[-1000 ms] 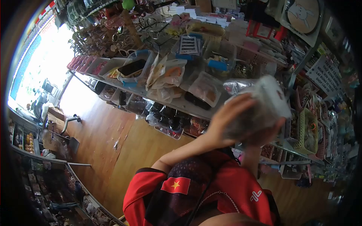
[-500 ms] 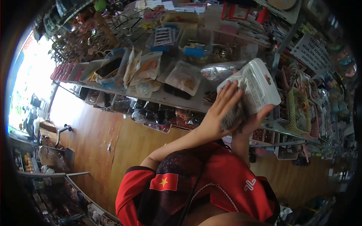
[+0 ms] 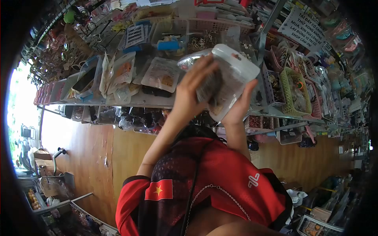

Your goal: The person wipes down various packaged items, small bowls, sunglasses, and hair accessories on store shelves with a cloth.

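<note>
A white-edged clear pouch (image 3: 236, 65) with a hang hole is tilted in front of my chest. My right hand (image 3: 241, 104) grips its lower right side, thumb extended along the edge. My left hand (image 3: 195, 80) is around a dark grey bundle (image 3: 210, 87), its fingers blurred by motion. The bundle lies against the pouch's left side; whether it is inside or outside I cannot tell. Just behind my left fingers is a shiny clear packet (image 3: 188, 61). A flat packet with a white border (image 3: 160, 74) rests on the shelf to the left.
The shelf edge (image 3: 157, 101) runs behind my wrists. A yellow-green basket (image 3: 295, 92) stands to the right, near a printed sign (image 3: 302, 29). A metal post (image 3: 263, 45) rises behind the pouch. A black phone-like object (image 3: 84, 80) lies in a left-hand bin.
The view has shifted, so shelf goods appear further left. Both hands and the pouch appear further left too. My left fingers are now more bent over the dark bundle.
</note>
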`<state>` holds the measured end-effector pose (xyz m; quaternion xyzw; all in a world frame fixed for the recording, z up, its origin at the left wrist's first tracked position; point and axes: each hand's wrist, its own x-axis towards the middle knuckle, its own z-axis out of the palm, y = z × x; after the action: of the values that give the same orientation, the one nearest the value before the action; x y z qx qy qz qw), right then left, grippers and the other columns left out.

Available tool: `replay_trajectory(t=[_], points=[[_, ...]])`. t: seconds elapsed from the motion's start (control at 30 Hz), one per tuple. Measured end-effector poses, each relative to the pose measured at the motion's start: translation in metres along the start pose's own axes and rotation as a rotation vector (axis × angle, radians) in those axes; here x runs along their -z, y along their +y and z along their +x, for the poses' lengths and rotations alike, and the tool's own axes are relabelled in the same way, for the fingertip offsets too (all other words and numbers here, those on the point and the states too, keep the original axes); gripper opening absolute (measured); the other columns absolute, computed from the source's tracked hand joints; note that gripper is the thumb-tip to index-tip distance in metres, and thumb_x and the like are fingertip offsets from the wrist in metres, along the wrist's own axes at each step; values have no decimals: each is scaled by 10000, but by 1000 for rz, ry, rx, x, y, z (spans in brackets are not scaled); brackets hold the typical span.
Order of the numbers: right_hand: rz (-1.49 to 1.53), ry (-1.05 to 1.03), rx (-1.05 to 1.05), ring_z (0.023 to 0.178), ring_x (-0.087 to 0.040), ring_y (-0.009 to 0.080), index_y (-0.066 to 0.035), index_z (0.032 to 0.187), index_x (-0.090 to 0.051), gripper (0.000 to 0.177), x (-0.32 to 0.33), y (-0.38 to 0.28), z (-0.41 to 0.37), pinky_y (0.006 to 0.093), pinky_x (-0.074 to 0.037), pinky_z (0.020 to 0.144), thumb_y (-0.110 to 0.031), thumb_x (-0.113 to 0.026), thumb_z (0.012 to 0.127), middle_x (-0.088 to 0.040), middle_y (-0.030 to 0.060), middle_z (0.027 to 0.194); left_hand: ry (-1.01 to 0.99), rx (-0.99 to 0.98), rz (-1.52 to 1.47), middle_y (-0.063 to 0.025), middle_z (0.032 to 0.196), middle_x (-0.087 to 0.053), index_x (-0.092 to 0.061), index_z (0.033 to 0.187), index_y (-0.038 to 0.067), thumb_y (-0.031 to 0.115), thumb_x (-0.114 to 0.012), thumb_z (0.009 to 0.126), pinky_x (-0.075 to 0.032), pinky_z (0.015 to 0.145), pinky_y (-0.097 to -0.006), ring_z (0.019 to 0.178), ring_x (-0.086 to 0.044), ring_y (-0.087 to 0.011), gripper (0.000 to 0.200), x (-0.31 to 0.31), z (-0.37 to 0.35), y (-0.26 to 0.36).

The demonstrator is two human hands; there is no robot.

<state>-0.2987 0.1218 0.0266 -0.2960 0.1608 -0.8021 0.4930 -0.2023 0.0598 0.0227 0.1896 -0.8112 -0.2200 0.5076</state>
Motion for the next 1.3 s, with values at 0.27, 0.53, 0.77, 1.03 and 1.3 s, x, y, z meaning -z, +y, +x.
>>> replay_trajectory(t=[0.27, 0.53, 0.77, 1.03, 1.3], points=[[249, 3, -248, 1206, -330, 225, -111, 1340, -179, 690, 8, 17, -8, 375, -292, 981, -585, -252, 844, -288, 84, 1336, -213, -302, 204, -99, 1273, -412, -493, 1151, 51, -36, -519, 604, -357, 934, -366, 1143, -416, -286, 555, -2, 11, 33], [-71, -26, -32, 1216, -316, 238, -96, 1336, -188, 714, 12, 6, -3, 383, -268, 992, -594, -276, 832, -312, 101, 1323, -69, 72, -68, -82, 1281, -407, -475, 1186, 125, -102, -500, 597, -352, 949, -373, 1206, -346, -295, 631, 5, 12, 3], [399, -174, -139, 1143, -406, 257, -91, 1317, -245, 696, 46, 3, 5, 402, -290, 983, -586, -298, 831, -388, 104, 1274, -194, -259, 40, -83, 1263, -427, -450, 1215, 84, -37, -499, 636, -297, 977, -439, 1185, -369, -321, 594, -22, -23, 30], [-79, -70, -75, 1237, -281, 254, -98, 1344, -174, 722, 8, 7, -6, 393, -225, 1018, -593, -269, 828, -240, 107, 1364, -42, -81, 63, -127, 1279, -392, -354, 1274, 84, -57, -505, 620, -290, 975, -436, 1195, -339, -352, 687, 3, 19, 20], [123, -65, 118, 1207, -263, 413, -69, 1339, -177, 821, 23, -15, 4, 490, -238, 989, -650, -324, 777, -237, 231, 1335, -191, -187, -127, -112, 1306, -374, -425, 1229, 67, -56, -547, 594, -312, 977, -401, 1229, -298, -345, 659, -23, -24, 32]])
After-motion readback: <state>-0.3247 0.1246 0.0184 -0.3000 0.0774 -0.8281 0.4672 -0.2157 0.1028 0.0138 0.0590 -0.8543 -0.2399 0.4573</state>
